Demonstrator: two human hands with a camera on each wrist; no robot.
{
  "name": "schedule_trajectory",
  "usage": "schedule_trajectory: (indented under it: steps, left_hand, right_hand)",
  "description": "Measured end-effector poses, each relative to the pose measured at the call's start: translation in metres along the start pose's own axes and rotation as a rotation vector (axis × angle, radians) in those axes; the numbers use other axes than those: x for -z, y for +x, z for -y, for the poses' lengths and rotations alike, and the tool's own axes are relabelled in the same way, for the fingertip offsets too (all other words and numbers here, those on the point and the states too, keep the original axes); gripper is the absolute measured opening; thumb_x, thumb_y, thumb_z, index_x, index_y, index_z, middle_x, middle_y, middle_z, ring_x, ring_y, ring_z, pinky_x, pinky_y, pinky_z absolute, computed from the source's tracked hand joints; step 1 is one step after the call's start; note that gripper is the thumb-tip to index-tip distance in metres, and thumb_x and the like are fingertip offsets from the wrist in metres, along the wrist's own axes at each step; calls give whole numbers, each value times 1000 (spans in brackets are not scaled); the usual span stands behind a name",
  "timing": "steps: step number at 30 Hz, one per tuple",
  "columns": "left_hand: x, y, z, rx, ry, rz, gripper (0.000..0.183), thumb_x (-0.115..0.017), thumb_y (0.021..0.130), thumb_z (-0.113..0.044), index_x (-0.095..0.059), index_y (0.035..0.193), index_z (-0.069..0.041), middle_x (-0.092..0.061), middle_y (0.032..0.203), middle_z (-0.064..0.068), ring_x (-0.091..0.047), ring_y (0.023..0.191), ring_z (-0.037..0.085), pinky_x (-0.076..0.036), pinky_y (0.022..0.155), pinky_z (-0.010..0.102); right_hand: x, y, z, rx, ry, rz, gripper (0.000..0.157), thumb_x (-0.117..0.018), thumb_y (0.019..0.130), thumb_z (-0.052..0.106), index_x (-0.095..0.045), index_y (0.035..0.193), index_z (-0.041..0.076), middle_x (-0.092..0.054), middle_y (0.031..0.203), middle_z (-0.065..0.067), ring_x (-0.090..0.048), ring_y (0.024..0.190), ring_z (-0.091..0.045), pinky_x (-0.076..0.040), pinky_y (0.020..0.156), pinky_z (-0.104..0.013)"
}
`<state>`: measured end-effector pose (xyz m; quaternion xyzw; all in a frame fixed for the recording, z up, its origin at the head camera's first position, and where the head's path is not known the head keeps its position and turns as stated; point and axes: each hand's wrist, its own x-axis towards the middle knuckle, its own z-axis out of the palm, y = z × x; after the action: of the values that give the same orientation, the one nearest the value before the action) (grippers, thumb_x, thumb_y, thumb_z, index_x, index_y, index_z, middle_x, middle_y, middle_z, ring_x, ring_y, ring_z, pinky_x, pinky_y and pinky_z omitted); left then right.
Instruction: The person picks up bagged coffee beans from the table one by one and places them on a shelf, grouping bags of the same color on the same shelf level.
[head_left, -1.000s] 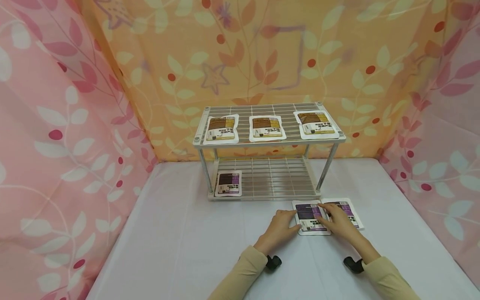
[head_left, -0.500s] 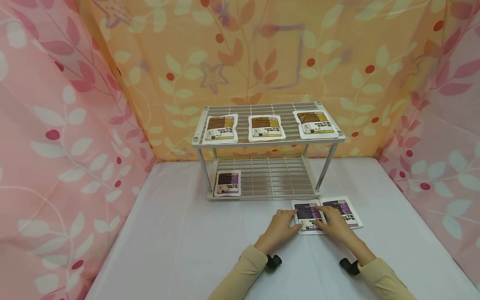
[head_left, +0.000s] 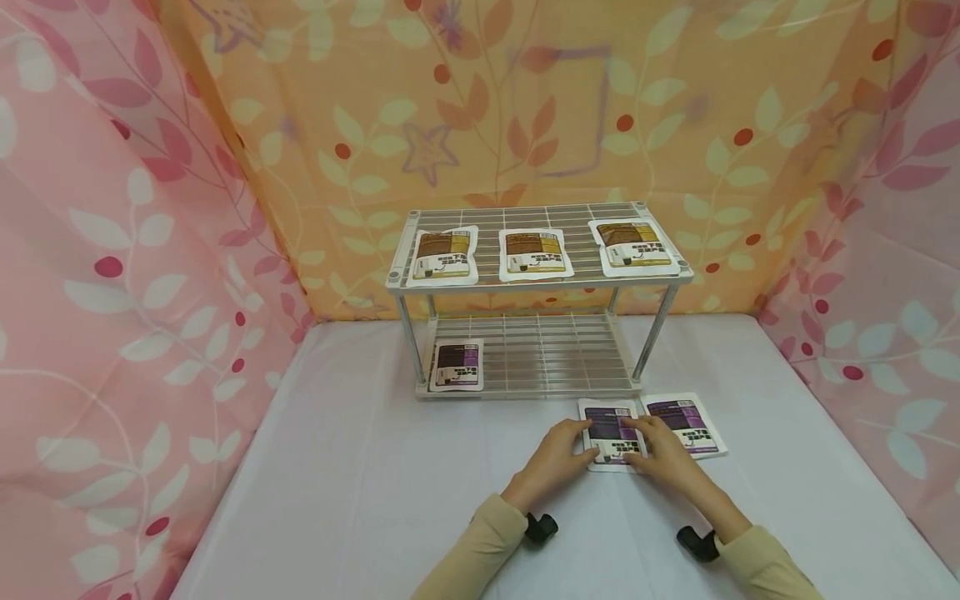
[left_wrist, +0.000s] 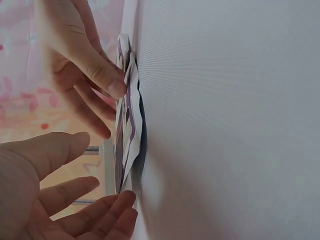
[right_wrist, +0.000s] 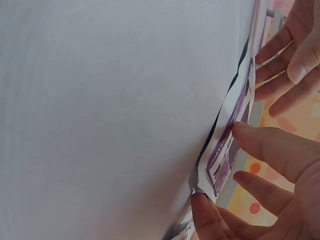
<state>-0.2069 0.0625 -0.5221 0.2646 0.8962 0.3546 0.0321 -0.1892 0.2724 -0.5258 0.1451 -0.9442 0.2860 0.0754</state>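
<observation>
A white-bordered pouch with a purple label (head_left: 611, 432) lies on the table in front of the rack, between both hands. My right hand (head_left: 663, 454) pinches its right side; in the right wrist view the thumb lies on the printed face of the pouch (right_wrist: 227, 150) and fingers are at its edge. My left hand (head_left: 553, 458) is at the left side. In the left wrist view its fingers are extended near the end of the pouch (left_wrist: 131, 112), the thumb apart from it. A second purple pouch (head_left: 686, 427) lies just to the right, possibly on others.
Behind stands a two-tier wire rack (head_left: 555, 367). Its upper tier bears three brown-and-yellow pouches, left (head_left: 444, 255), middle (head_left: 536, 254) and right (head_left: 636, 247). On the lower tier, one purple pouch (head_left: 457, 365) lies at the left. Patterned cloth (head_left: 480, 100) encloses the white table (head_left: 360, 500).
The pouch between the hands has slid slightly left, away from the second purple pouch. My right hand has moved left with it, and my left hand has shifted a little left.
</observation>
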Motion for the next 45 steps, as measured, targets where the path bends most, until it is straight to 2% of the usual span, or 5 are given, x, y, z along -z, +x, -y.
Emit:
schedule_trajectory:
  steps: [9, 16, 31, 39, 45]
  left_hand:
    - [5, -8, 6, -22, -45, -15, 47, -64, 87, -25, -54, 129, -6, -60, 116, 8, -56, 98, 12, -47, 85, 22]
    - [8, -11, 12, -37, -74, -33, 46, -66, 86, -20, -54, 128, -5, -57, 121, 9, -59, 100, 15, -47, 85, 20]
    - [19, -17, 26, -2, -91, -88, 45, -68, 83, -11, -57, 126, -3, -47, 133, 19, -61, 101, 24, -51, 82, 19]
    - [26, -20, 33, -52, -83, -175, 49, -70, 75, 1, -58, 122, 1, -42, 134, 26, -55, 105, 31, -52, 81, 23]
    - [30, -18, 39, 48, -56, -176, 52, -70, 74, 4, -57, 124, -1, -38, 139, 23, -45, 119, 35, -48, 93, 39]
  right_hand:
    - [-1, -2, 11, -41, -15, 34, 65, -80, 68, 12, -55, 125, -2, -45, 120, -37, -49, 73, -21, -45, 62, -34]
    - [-6, -1, 13, 29, -14, -26, 65, -82, 64, 10, -56, 122, -4, -45, 122, -36, -55, 94, -40, -47, 76, -57]
    - [-12, 14, 28, 67, 23, -8, 69, -81, 64, 5, -53, 127, -2, -37, 132, -37, -41, 115, -55, -40, 89, -65]
    - [-20, 28, 36, 144, 38, -50, 67, -80, 64, 3, -54, 125, -5, -34, 134, -37, -52, 103, -44, -44, 86, -59]
    - [-28, 38, 41, 213, 50, -86, 63, -81, 63, 2, -56, 120, -9, -36, 134, -35, -53, 100, -39, -47, 83, -54]
